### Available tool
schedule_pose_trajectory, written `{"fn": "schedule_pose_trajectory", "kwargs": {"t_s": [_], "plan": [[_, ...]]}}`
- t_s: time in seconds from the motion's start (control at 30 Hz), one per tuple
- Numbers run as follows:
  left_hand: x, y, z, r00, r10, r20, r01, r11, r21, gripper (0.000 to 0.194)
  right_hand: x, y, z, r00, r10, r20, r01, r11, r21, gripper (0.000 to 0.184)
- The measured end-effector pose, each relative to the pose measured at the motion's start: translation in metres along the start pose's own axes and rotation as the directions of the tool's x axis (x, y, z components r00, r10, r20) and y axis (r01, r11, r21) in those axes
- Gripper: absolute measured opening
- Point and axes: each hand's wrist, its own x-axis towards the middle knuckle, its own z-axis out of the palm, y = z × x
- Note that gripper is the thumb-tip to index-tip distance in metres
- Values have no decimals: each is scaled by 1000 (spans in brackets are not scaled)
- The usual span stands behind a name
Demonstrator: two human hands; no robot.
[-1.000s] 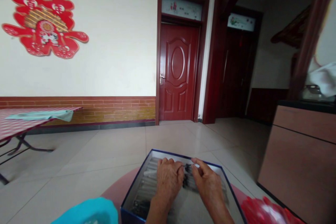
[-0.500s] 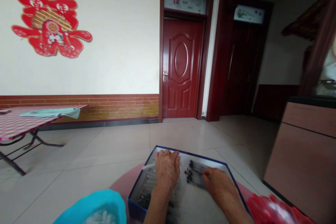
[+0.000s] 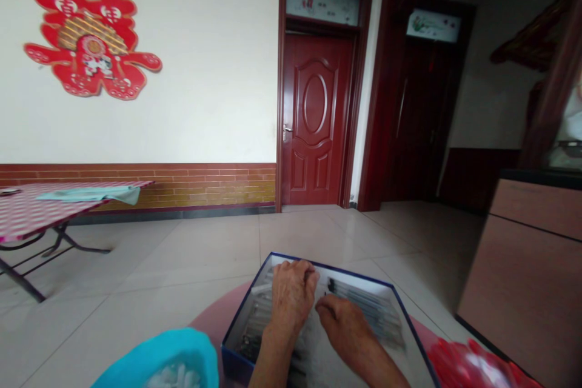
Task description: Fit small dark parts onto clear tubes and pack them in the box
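Observation:
A shallow box (image 3: 364, 288) with a dark blue rim and white inside sits low in front of me, holding rows of slender clear tubes (image 3: 368, 309) with dark ends. My left hand (image 3: 291, 297) rests curled over the tubes on the box's left side, and whether it grips any is hidden. My right hand (image 3: 343, 327) lies slightly blurred beside it, fingers loosely apart, near the dark tube ends at the box's middle. Left of the box stands a turquoise basin (image 3: 159, 357) of small white pieces. A red plastic bag (image 3: 477, 364) lies to the right.
The box stands on a round pink tabletop (image 3: 216, 309). A tall wood-toned cabinet (image 3: 522, 273) stands to the right, and a folding table with a checked red cloth (image 3: 45, 209) stands at the far left. A tiled floor stretches ahead to a red door (image 3: 313, 121).
My right hand has slid left and farther into the box, closer to my left hand. My left hand stays nearly in place. The view has barely shifted.

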Motion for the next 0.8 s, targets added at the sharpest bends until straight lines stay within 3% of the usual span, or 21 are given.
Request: {"fn": "schedule_pose_trajectory", "kwargs": {"t_s": [0.2,0.37,0.5,0.63,0.8], "plan": [[-2,4,7,994,-39,104,39,999,7,16,10,28,-31,972,186,-142,-173,980,100,27],[-4,3,10,981,7,193,4,998,-60,20,6,27,-26,956,250,-152,-195,931,308,34],[-4,-1,16,970,48,237,-16,991,-136,22,9,23,-30,976,172,-136,-170,985,29,31],[-4,-5,20,965,70,252,-22,982,-185,20,0,32,-68,974,172,-145,-193,970,-146,26],[-7,-3,17,961,74,266,-3,966,-259,17,-42,89,-111,954,266,-140,-298,903,-311,30]]}}
